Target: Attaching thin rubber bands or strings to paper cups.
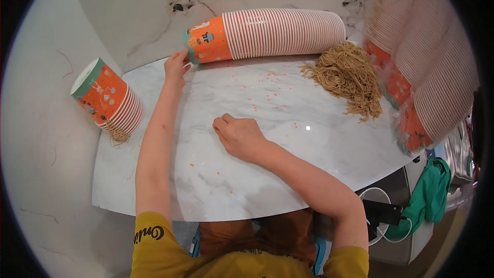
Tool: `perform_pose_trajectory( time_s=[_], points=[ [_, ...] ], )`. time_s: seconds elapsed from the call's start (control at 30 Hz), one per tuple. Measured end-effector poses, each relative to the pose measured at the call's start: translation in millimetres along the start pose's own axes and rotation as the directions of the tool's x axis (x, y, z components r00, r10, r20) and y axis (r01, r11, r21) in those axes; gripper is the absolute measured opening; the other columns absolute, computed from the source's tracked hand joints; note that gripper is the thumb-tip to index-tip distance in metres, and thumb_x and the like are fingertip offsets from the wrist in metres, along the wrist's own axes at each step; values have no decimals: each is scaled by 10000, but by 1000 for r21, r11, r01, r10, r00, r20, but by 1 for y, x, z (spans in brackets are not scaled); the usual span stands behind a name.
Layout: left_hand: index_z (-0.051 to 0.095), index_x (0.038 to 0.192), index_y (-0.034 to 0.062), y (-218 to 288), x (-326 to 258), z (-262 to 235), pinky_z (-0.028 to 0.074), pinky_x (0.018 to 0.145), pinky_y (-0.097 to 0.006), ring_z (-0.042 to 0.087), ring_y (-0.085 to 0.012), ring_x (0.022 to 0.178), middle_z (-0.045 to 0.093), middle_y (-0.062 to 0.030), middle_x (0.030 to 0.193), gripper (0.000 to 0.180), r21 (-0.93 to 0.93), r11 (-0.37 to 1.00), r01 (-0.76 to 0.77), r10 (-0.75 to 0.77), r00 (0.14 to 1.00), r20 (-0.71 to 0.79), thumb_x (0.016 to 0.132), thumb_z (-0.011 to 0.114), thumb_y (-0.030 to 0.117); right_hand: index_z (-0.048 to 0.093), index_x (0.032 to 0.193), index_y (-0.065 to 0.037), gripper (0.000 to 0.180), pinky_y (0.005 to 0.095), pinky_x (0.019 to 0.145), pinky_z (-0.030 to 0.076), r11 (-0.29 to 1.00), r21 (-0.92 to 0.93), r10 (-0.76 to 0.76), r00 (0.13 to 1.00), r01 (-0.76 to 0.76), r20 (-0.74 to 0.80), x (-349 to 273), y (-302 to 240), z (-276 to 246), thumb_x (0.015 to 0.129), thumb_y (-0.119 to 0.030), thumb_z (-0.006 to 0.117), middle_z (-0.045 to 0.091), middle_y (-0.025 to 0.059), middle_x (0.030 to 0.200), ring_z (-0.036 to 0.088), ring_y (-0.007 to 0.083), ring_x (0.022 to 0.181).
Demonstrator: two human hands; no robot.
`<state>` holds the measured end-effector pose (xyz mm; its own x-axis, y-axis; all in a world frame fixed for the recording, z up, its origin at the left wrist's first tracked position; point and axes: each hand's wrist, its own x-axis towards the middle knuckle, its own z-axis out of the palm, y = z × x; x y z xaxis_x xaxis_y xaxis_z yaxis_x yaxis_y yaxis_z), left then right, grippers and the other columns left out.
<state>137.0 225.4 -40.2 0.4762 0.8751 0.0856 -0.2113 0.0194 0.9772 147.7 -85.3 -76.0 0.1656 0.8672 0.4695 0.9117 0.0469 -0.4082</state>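
Lying on its side along back of white, grey-veined marble-look table [288, 180]: 1 long nested stack of orange, green-banded paper cups [283, 33]. Wall close behind prob. helps stop it rolling. L hand [177, 67] at its left, green-banded end, fingers bent against edge, prob. steadying it; can't tell if thumb & fingers pinch the cup. R hand [236, 134] over mid-table, nearer the body, fingers curled in; tips hidden, can't tell if pressed together or pinching anything.

Tangled heap of thin tan strands [345, 77] just beside stack's right end, prob. put there for R hand's reach; material unclear. 1 short orange-and-green cup stack [105, 95] far L, tan strands at its lower edge. Clear-plastic-wrapped cup stacks [440, 85] at R edge, prob. kept aside to leave mid-table for hands.
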Motion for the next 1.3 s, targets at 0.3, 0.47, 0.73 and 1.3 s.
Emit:
perform_pose_trajectory(
  time_s=[0.3, 0.47, 0.73, 1.3],
  points=[
    [655, 960, 113, -6, -3, 0, 490, 749, -281, 624, -114, 844, 657, 24, 897, 90, -75, 990, -119, 124, 990, 60, 922, 703, 179, 639, 936, -23, 113, 476, 677, 511, 968, 231, 105, 994, -94, -35, 9, 13, -4, 918, -112, 573, 625, 167, 910, 647, 373, 785],
    [652, 965, 118, -5, -13, -7, 494, 740, -275, 624, -109, 842, 651, 28, 894, 100, -69, 991, -118, 121, 992, 43, 920, 709, 187, 595, 1102, -63, 185, 500, 767, 513, 968, 62, 249, 950, -242, -189, 47, 33, -22, 943, -155, 570, 566, 159, 1090, 635, 396, 906],
    [652, 953, 105, 3, -23, 1, 487, 703, -251, 615, -91, 801, 644, 32, 880, 144, 5, 984, -176, 175, 983, 56, 892, 746, 196, 580, 1016, -50, 156, 518, 707, 532, 958, -59, 203, 808, -281, -554, 120, 94, -44, 931, -180, 585, 584, 165, 1042, 661, 398, 844],
    [653, 922, 93, 6, -22, -6, 489, 717, -267, 614, -94, 809, 650, 20, 866, 100, -1, 985, -174, 174, 979, 111, 894, 728, 154, 523, 982, -60, 210, 512, 654, 535, 961, -94, 138, 749, -258, -648, 143, 101, -29, 881, -205, 636, 546, 155, 992, 653, 367, 840]
  ],
)
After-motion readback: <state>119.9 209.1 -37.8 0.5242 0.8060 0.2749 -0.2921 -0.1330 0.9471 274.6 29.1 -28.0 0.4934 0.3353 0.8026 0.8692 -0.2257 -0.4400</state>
